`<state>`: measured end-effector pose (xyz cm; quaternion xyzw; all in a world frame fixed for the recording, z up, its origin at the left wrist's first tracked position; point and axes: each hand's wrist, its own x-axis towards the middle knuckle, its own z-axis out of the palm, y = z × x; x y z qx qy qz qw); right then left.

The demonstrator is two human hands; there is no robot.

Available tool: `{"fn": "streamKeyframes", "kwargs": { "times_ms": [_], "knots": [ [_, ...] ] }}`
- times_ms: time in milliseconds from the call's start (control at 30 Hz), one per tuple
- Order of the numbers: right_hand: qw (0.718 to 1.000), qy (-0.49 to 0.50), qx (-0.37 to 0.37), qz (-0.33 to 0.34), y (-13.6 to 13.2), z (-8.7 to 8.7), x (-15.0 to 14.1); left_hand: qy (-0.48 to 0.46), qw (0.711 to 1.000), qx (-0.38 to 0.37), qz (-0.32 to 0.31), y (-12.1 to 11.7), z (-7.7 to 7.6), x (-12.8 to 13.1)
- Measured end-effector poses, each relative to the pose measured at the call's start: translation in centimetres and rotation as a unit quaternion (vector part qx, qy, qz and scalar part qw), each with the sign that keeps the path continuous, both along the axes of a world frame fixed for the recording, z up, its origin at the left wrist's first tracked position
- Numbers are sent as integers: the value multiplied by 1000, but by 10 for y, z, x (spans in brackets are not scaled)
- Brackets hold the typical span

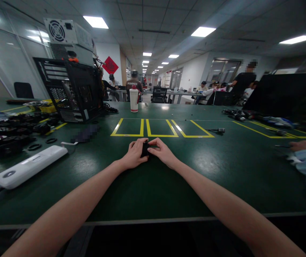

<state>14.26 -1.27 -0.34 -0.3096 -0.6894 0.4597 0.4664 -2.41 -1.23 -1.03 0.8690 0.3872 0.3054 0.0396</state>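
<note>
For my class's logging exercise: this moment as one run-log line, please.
left grip: holding black object | right grip: touching same object | surface: green table | beyond: yellow tape outlines, white cup

There is one held object (144,150), one tall cup (134,100), one white device (33,166).

- Single view, worn on the head, looking forward and down from the near side of the bench (153,192).
- Faces across the bench to a chair (159,95) well beyond it.
- Range: hands (135,155) at arm's length, just below frame centre; arms (72,198) entering at both lower corners.
- Wide field: ceiling (153,18) along top, bench's near edge low in frame.
</note>
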Motion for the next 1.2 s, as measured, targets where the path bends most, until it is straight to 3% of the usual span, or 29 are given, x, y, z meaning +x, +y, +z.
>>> {"fn": "streamKeyframes", "kwargs": {
  "times_ms": [300,833,1067,1200],
  "knots": [
    [999,-6,-23,27,1,-1,3,0,1000,5,-3,-1,0,0],
    [998,-8,-67,11,1,0,-2,8,1000,11,5,-6,0,-5],
    [998,8,-25,55,-5,5,-2,2,1000,10,4,-7,0,-7],
    [999,0,-20,38,-6,5,-3,-1,1000,12,5,-8,0,-7]
  ]
}}
